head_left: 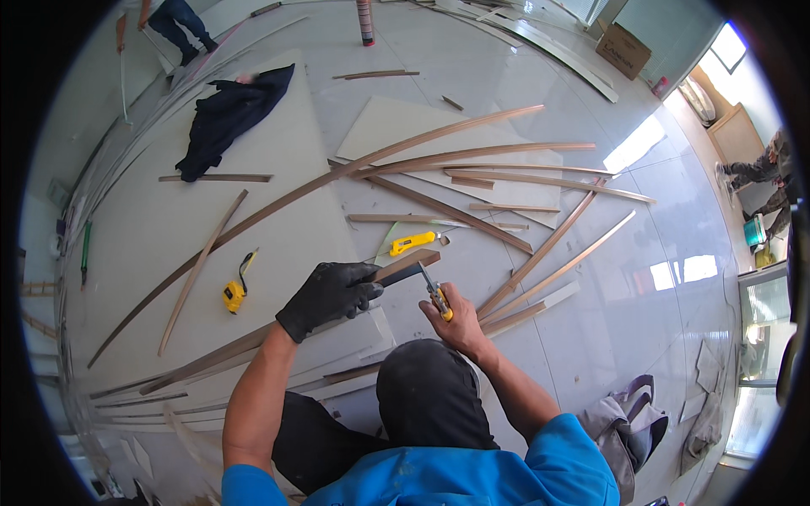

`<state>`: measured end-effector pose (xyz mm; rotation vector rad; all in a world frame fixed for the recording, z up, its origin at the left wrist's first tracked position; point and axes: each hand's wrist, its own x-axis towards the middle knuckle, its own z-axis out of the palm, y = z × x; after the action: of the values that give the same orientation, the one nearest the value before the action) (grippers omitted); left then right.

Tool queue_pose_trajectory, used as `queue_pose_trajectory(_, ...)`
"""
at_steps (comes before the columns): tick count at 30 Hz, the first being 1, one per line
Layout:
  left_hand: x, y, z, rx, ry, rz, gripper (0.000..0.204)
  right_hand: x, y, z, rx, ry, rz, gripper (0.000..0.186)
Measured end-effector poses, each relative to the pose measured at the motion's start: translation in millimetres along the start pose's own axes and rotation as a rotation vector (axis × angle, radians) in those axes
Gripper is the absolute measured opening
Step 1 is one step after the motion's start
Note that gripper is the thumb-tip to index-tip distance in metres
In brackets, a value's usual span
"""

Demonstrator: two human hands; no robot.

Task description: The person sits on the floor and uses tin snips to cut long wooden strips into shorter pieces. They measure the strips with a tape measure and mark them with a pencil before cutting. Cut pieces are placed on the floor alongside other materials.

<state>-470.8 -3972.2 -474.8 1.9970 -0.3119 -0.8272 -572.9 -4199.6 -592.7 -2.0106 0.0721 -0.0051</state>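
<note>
My left hand (325,295), in a black glove, is closed round a long brown trim strip (228,352) near its far end. The strip runs down to the left, and its end sticks out past my fingers. Bare and closed, my right hand (457,320) grips a slim hand tool (439,301) with a yellow and grey handle. Its metal blade points up at the strip's end; whether they touch I cannot tell. Just beyond lies a yellow-handled cutter (412,244). A yellow tape measure (234,296) rests on the pale board (291,135) to the left.
Several brown strips (456,156) lie crossed over the tiles and a pale sheet. A dark garment (232,114) lies far left, near a standing canister (365,24). A cardboard box (623,51) and a grey bag (624,430) are right. Other people's legs (175,27) show at the edges.
</note>
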Motion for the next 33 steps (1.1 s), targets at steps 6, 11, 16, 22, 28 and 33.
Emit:
queue_pose_trajectory(6, -1.9, 1.4, -0.7, -0.023, -0.011, -0.018, 0.035, 0.2, 3.9, 3.5, -0.063, -0.030, 0.047, 0.036)
queue_pose_trajectory(11, 4.7, -4.6, 2.8, 0.085, -0.012, 0.001, 0.032, -2.1, 5.0, -11.2, -0.408, 0.249, -0.201, 0.029)
queue_pose_trajectory(16, 12.1, -7.1, 13.8, 0.187, 0.031, 0.065, 0.024, -12.7, 14.3, -4.2, -0.395, 0.310, -0.029, 0.032)
queue_pose_trajectory(22, 9.3, 7.6, 15.1, 0.139, 0.029, 0.013, 0.021, -17.4, 13.7, -12.8, -0.131, 0.139, -0.005, 0.046)
queue_pose_trajectory(28, -1.2, 17.2, 12.4, 0.107, 0.052, 0.031, 0.020, -20.8, 6.8, -26.0, -0.130, 0.056, 0.008, 0.043)
queue_pose_trajectory(33, -4.2, 28.3, 21.2, 0.088, 0.044, 0.072, 0.020, -20.6, 3.2, -32.9, 0.031, 0.008, -0.043, 0.038)
